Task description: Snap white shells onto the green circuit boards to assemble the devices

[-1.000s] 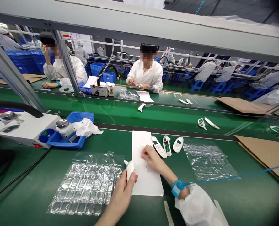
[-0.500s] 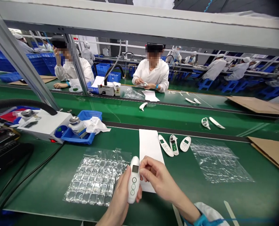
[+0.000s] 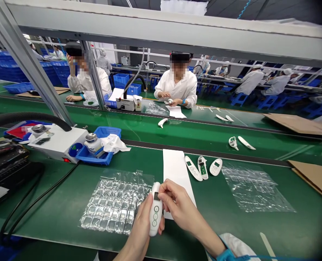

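Note:
My left hand [image 3: 143, 221] is wrapped round a white handheld thermometer [image 3: 155, 216], which stands nearly upright with its dark screen and round buttons towards me. The thumb presses along its left side. My right hand [image 3: 176, 203] is closed in a pinch at the screen, its fingertips covering part of it; anything between them is too small to make out. Under and left of my hands lies a clear plastic sheet of small square pockets [image 3: 109, 206]. Behind them is a white paper sheet [image 3: 174, 163].
White casing parts [image 3: 193, 168] and an open shell with a green circuit board [image 3: 203, 168] lie beyond the paper. A clear bag [image 3: 258, 188] and cardboard [image 3: 313, 177] are at right. A blue tray [image 3: 106, 159] and a white box [image 3: 60, 141] stand at left. Co-workers sit across the belt.
My right fingertips have moved left onto the screen. The casing parts on the belt have shifted left. The co-worker opposite has raised one hand off the held part. The view has shifted slightly.

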Motion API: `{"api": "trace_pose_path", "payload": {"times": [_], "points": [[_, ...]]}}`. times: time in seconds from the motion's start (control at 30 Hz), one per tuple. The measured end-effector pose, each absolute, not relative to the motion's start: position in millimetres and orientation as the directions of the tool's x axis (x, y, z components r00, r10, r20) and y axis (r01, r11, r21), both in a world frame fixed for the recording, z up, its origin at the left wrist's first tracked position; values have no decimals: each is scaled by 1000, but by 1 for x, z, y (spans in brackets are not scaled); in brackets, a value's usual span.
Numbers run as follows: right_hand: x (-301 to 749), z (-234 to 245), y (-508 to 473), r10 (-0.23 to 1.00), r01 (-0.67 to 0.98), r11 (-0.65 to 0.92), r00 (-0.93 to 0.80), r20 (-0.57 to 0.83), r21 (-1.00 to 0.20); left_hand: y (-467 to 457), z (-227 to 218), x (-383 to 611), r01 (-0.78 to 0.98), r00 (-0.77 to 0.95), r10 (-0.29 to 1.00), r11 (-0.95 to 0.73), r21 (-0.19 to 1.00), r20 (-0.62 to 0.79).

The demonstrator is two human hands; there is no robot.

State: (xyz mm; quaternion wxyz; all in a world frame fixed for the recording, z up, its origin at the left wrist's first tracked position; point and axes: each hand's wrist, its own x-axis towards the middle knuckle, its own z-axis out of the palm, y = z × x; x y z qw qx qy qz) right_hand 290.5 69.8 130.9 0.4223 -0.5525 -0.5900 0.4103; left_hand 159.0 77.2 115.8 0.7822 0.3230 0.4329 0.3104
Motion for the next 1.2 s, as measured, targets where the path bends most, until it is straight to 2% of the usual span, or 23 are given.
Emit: {"api": "trace_pose_path", "payload": {"times": [0.33,0.57,0.63,0.73,0.83,0.93,1.07,1.2], "points": [[292,128,70,999,294,40,-43,29,-955,76,113,156,-198,454,748,614,764,-484],[289,127,69,999,373,49,-14,47,-927,75,117,157,-141,443,763,578,804,-471],[286,125,69,1000,318,17,0,18,-948,75,116,158,-99,421,800,508,855,-427],[282,120,68,998,109,-56,13,-54,-993,75,110,159,-69,378,851,417,906,-363],[279,117,68,997,-17,-44,56,-45,-999,76,105,157,-68,360,844,450,891,-398],[278,120,70,997,54,38,69,42,-998,77,105,151,-14,364,843,430,903,-396],[276,128,74,987,170,161,-15,161,-972,81,105,143,77,428,868,243,967,-252],[278,128,85,987,136,151,-79,141,-979,91,102,136,168,465,843,216,962,-271]]}}
